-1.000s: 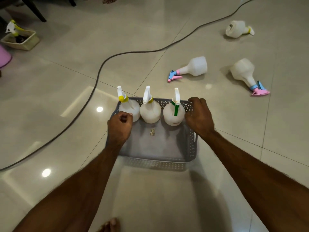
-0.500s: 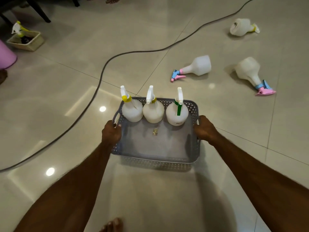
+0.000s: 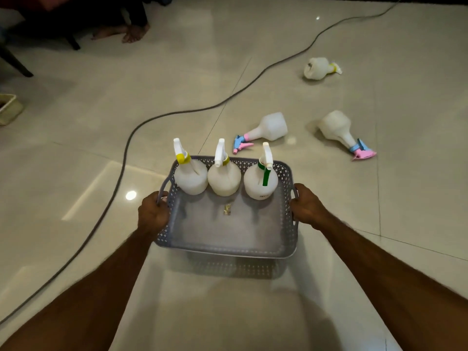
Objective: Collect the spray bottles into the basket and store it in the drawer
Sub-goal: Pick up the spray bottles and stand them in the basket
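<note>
A grey perforated basket hangs just above the tiled floor, its shadow below it. My left hand grips its left handle and my right hand grips its right handle. Three white spray bottles stand upright along its far wall: one with a yellow collar, a middle one, and one with a green tube. Three more bottles lie on the floor beyond: one with a pink and blue trigger, another pink and blue one, and a far one.
A dark cable snakes across the floor from upper right to lower left. A small beige tray sits at the left edge. Chair legs and a person's bare feet are at the top left.
My hands moved from the bottles to the basket's side handles and closed on them. The basket has risen off the floor toward me, and my view has tilted up.
</note>
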